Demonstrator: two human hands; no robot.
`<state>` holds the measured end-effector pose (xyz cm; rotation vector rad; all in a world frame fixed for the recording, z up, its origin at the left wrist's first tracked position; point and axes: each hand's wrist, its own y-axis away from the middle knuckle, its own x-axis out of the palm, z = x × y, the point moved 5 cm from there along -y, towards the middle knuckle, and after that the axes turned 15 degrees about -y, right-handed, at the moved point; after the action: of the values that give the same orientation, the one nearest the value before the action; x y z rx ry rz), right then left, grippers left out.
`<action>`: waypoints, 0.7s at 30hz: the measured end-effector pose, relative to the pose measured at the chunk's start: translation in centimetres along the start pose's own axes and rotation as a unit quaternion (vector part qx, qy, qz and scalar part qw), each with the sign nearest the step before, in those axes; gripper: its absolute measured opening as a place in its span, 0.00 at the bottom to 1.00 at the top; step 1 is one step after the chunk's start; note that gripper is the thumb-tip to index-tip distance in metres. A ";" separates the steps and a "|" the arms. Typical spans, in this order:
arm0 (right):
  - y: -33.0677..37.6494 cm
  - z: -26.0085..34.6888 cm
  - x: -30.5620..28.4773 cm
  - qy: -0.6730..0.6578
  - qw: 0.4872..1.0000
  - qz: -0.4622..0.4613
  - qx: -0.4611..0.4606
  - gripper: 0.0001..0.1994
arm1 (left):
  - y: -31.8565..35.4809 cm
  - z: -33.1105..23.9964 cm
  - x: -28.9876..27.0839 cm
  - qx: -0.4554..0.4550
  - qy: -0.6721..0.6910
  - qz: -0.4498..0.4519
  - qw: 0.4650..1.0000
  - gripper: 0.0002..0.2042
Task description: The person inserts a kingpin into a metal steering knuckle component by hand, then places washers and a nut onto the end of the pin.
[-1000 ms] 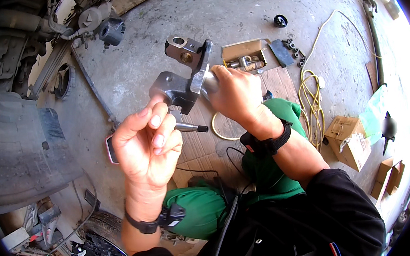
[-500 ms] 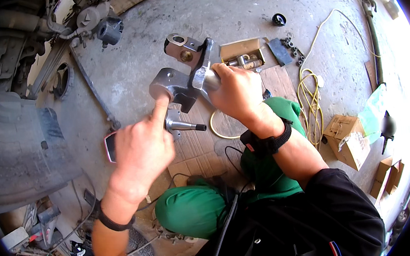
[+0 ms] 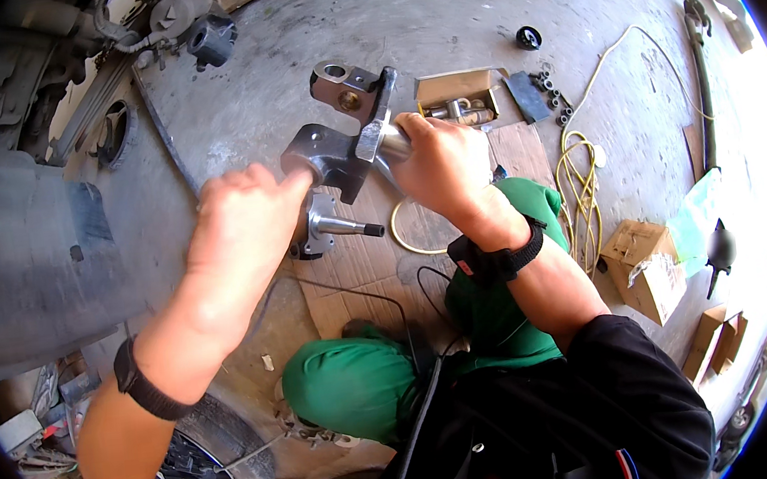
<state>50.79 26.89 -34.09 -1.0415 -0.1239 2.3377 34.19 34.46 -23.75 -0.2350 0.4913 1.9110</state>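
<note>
A steel steering knuckle point(image 3: 369, 143) with two forked eyes is held up in front of me. My right hand point(image 3: 447, 167) is closed around its bright shaft, thumb on top. At the lower left eye, my left hand point(image 3: 242, 224) touches the knuckle with its thumb side. Its other fingers look curled but are smeared by motion. Below the knuckle, a second steering knuckle point(image 3: 319, 225) lies on flattened cardboard point(image 3: 374, 282), its spindle pointing right.
Behind my right hand stands an open carton point(image 3: 456, 85) of metal parts, beside a dark flat pad point(image 3: 529, 96) and several small black pieces. A coiled yellow hose point(image 3: 579, 174) lies at right near a closed carton point(image 3: 644, 260). Vehicle underparts point(image 3: 32, 236) fill the left.
My left hand has swung left and its pointing index finger has drawn in, leaving the thumb side at the eye. The knuckle and my right hand have barely moved.
</note>
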 end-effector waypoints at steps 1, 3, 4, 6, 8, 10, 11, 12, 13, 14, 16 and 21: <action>0.0 0.1 0.0 -0.007 1.000 -0.004 -0.003 0.10 | 0.5 0.3 -0.5 -0.009 0.025 -0.003 1.000 0.12; -0.1 0.2 -0.3 -0.018 1.000 -0.004 0.005 0.09 | 0.9 0.7 -0.7 -0.028 0.099 -0.013 0.995 0.15; -0.2 0.3 -0.5 -0.022 1.000 0.000 0.015 0.09 | 1.1 1.0 -0.6 -0.039 0.148 -0.021 0.988 0.17; -0.2 0.2 -0.7 -0.032 0.999 0.008 0.038 0.09 | 1.4 1.5 -0.4 -0.067 0.243 -0.030 0.967 0.22; -0.2 0.0 -0.8 -0.045 0.997 0.016 0.065 0.10 | 1.6 2.0 0.1 -0.100 0.334 -0.033 0.937 0.26; -0.3 0.2 -0.9 -0.068 0.991 0.038 0.107 0.12 | 2.1 2.4 0.9 -0.164 0.471 -0.077 0.863 0.28; -0.4 0.4 -1.0 -0.078 0.987 0.048 0.129 0.12 | 2.2 2.4 1.4 -0.195 0.535 -0.100 0.816 0.29; -0.4 0.5 -1.1 -0.109 0.981 0.058 0.150 0.13 | 2.4 1.8 2.4 -0.229 0.571 -0.080 0.784 0.29; -0.3 0.5 -1.3 -0.140 0.973 0.067 0.171 0.14 | 2.7 1.0 3.4 -0.263 0.605 -0.060 0.749 0.30; -0.2 0.6 -1.3 -0.170 0.964 0.076 0.192 0.14 | 2.9 0.5 4.3 -0.295 0.638 -0.040 0.710 0.30; -0.5 1.7 -1.3 -0.226 0.961 0.074 0.143 0.14 | 2.8 -1.2 4.0 -0.275 0.635 -0.033 0.721 0.31; -0.8 3.9 -2.4 -0.344 0.935 0.070 0.044 0.13 | 1.6 -2.5 4.2 -0.271 0.748 -0.059 0.603 0.28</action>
<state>49.68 26.83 -29.62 -0.1515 -0.2122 2.7120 30.92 36.35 -27.23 -2.3060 0.8655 1.2222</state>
